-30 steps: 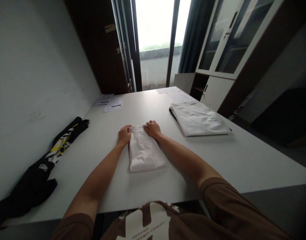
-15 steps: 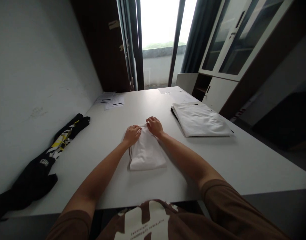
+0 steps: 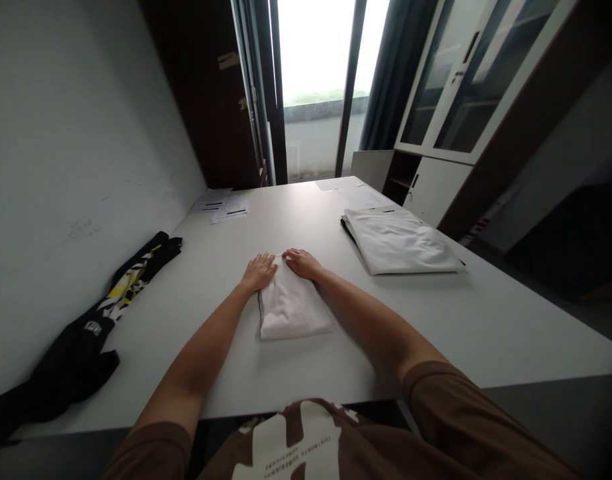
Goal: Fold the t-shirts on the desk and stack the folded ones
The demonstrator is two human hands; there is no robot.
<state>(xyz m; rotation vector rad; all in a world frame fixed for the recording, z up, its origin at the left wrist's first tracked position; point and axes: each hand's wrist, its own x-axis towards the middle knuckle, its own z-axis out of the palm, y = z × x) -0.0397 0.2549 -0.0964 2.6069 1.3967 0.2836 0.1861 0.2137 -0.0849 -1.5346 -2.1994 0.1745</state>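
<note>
Two hands lie on the far end of a folded white cloth [image 3: 297,308] near the middle of the bench [image 3: 436,333].
The left hand [image 3: 259,271] rests palm down over the cloth's far left corner, its fingers stretched out and not closed around anything; the right hand [image 3: 303,263] lies across the far right corner, its fingers extended and slightly apart on the fabric. The fingertips of both hands nearly meet at the far edge. A larger white folded garment [image 3: 403,243] lies to the right, well apart, with dark material showing beneath it. Along the wall at left sprawls a black garment [image 3: 69,360] with yellow-and-white patterning; printed papers [image 3: 230,209] lie beyond it.
</note>
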